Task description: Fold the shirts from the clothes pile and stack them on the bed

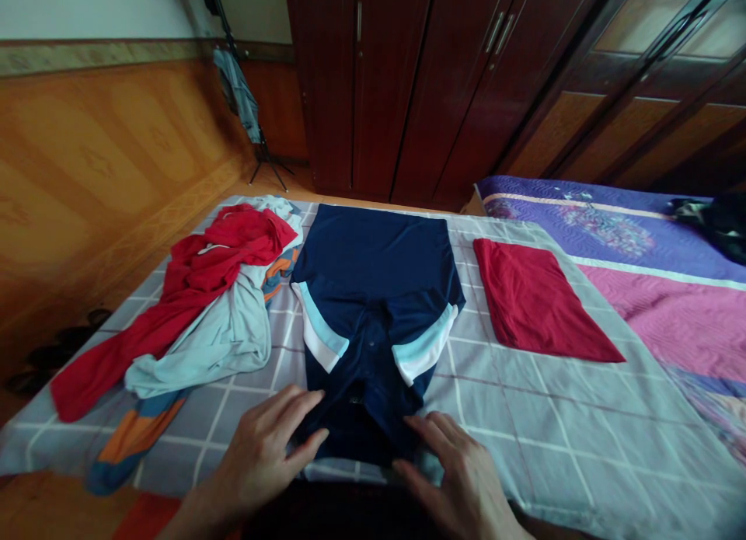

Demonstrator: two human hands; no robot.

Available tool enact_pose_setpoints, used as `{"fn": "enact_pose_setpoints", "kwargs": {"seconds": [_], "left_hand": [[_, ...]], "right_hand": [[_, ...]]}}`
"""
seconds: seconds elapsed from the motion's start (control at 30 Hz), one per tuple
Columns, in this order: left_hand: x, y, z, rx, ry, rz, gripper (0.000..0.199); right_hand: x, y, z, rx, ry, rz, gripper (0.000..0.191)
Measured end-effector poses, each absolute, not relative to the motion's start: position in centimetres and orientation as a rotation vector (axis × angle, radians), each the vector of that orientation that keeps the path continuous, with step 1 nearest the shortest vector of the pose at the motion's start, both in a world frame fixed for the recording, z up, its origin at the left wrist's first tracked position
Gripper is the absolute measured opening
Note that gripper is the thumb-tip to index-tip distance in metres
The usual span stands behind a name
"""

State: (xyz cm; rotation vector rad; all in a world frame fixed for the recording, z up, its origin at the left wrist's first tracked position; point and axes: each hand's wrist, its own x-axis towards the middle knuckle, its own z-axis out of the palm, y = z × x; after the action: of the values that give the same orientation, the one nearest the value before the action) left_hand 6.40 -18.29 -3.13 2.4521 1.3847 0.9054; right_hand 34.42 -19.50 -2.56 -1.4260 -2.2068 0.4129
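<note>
A navy blue shirt lies flat before me, its light blue and white panels slanting down both sides. The collar end points toward me, with a small label inside the neck opening. My left hand rests at the left edge of the collar, thumb and fingers apart. On the opposite edge, my right hand touches the dark fabric with its thumb spread from the fingers. Neither hand visibly lifts the cloth. To the right lies a flat folded red garment.
A loose pile of clothes lies at left, with a red garment over a pale grey-green one and an orange-and-blue striped piece. The checked bed sheet meets a purple and pink bedspread. Wardrobes stand behind.
</note>
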Motion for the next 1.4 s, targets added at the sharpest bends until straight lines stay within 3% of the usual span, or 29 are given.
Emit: {"fn": "enact_pose_setpoints", "kwargs": {"seconds": [0.1,0.27,0.47,0.67,0.77,0.93,1.13,1.3,1.4], "left_hand": [[6.3,-19.2,-3.4,2.373,1.448,0.874,0.038],[6.5,-20.1,-2.5,2.199,1.381,0.906,0.037],[5.9,-20.5,-3.1,2.454,1.235,0.742,0.055],[6.1,-19.1,-4.0,2.634,1.317,0.835,0.051],[6.3,-18.5,-3.1,2.583,1.278,0.89,0.041],[6.1,-18.3,-1.4,2.402,1.163,0.854,0.024],[5.8,-17.6,-1.0,2.292,1.133,0.774,0.024],[5.8,-16.9,-0.9,2.262,1.15,0.747,0.022],[5.7,-16.3,-1.1,2.355,1.18,0.578,0.043]], "right_hand": [[33.8,-19.7,-3.2,-1.451,-2.22,0.357,0.009],[33.7,-19.3,-2.8,-1.486,-2.009,0.448,0.016],[35.1,-19.5,-1.7,-1.477,-1.936,0.629,0.021],[35.5,-19.6,-2.2,-1.401,-2.028,0.737,0.023],[35.6,-19.7,-2.4,-1.264,-2.201,0.642,0.024],[36.4,-19.9,-3.4,-1.124,-2.487,0.235,0.052],[36.9,-19.3,-4.1,-1.099,-2.526,-0.051,0.067],[37.1,-17.4,-4.4,-1.107,-2.583,-0.135,0.066],[37.1,-16.2,-4.5,-1.003,-2.602,-0.078,0.058]]}}
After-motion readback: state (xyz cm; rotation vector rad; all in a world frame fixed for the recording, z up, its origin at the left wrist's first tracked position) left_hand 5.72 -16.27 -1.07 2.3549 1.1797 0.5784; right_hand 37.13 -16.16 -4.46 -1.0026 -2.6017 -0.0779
